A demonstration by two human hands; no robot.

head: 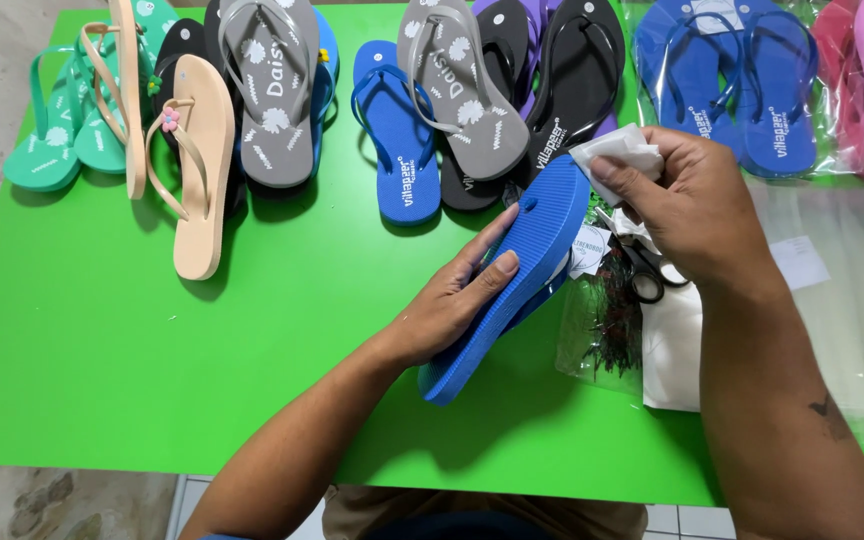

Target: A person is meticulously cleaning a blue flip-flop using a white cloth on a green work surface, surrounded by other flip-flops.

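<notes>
Wiping the sole of a blue flip-flop [512,290] with a white cloth [620,152].
Left hand [457,295] grips the flip-flop, sole up and tilted over the green table [152,350], thumb across the sole, fingers curled under. Right hand [687,205] pinches the folded cloth at the toe end, wrist bent down. Judged mid-clean; next calls for a steady hold and strokes along the sole. Scissors [647,272] lie just beside.

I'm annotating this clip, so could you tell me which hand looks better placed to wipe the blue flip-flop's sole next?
Probably the right hand: it pinches the white cloth at the toe of the blue flip-flop, while the left hand grips and steadies it.
</notes>
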